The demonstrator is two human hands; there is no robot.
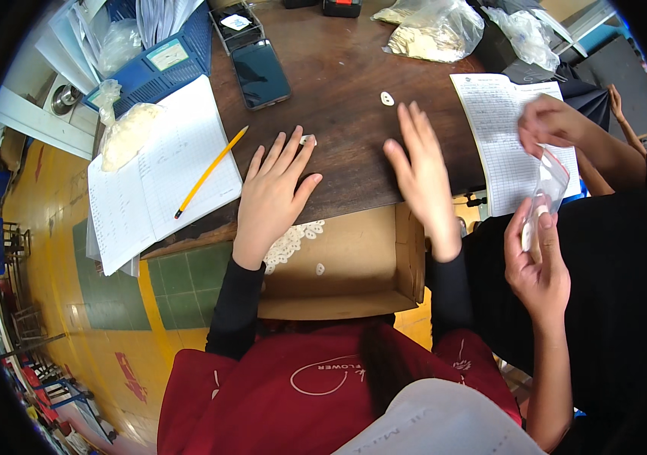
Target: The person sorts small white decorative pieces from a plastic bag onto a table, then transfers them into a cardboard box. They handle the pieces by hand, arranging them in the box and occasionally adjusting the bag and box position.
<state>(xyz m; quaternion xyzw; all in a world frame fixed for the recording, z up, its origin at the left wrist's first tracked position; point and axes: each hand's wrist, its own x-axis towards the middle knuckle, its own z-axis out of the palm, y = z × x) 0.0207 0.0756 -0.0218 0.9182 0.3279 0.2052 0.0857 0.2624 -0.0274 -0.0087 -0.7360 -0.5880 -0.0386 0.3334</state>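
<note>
My left hand [274,182] lies flat on the dark wooden table, fingers spread. Beside its fingertips a small white oval piece [307,140] shows, partly covered by the hand. To the right, my right hand [424,171] is stretched out over the table with its fingers straight and nothing in them. Just beyond its fingertips lies another white oval piece [387,98] with small holes. Below the table edge, in front of my body, an open cardboard box [361,250] holds a heap of similar white pieces [293,246] at its left, and one lone piece [320,269].
An open notebook [179,167] with a yellow pencil [211,173] lies left, a phone [260,73] beyond. Bags of pale pieces [437,30] stand at the back. At right, a co-worker holds a small clear zip bag [551,178] next to another notebook [490,121].
</note>
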